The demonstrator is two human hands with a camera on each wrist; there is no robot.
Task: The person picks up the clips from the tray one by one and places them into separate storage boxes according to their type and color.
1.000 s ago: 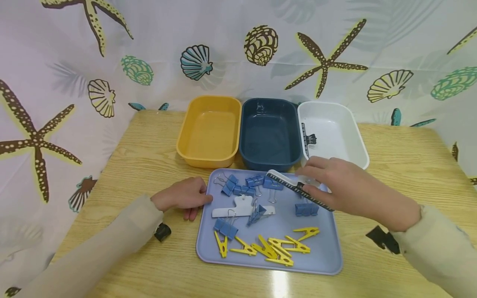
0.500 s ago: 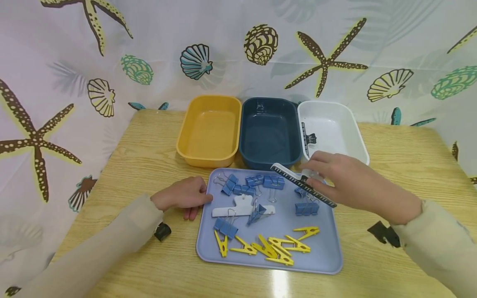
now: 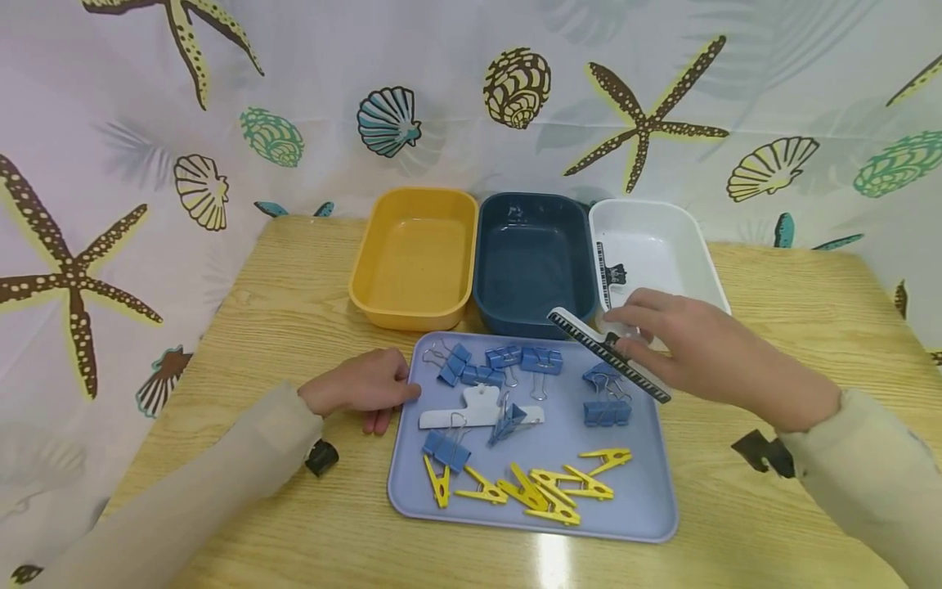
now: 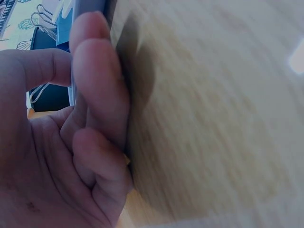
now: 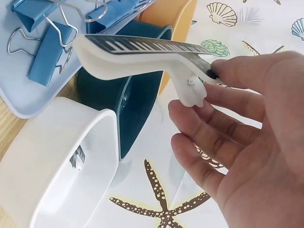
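Note:
My right hand (image 3: 688,343) pinches the grip of a long white ruler clip (image 3: 609,355), its dark marked scale tilted down to the right. The clip is held above the far right part of the lavender tray (image 3: 640,507), close to the white bin (image 3: 717,282). In the right wrist view, thumb and fingers stand on either side of the clip's grip (image 5: 190,90). My left hand (image 3: 364,383) holds the tray's left rim, its thumb over the edge and its other fingers curled outside. On the tray lie several blue binder clips (image 3: 445,450), another white clip (image 3: 478,409) and several yellow clothespins (image 3: 548,491).
Behind the tray stand a yellow bin (image 3: 419,315), a dark blue bin (image 3: 515,323) and the white bin side by side. Inside the white bin lies a similar ruler clip (image 3: 605,274). A patterned cloth (image 3: 456,65) hangs behind the wooden table (image 3: 294,286).
My right hand has lifted the white ruler clip slightly and carried it right and toward the white bin. My left hand has stayed at the tray's rim.

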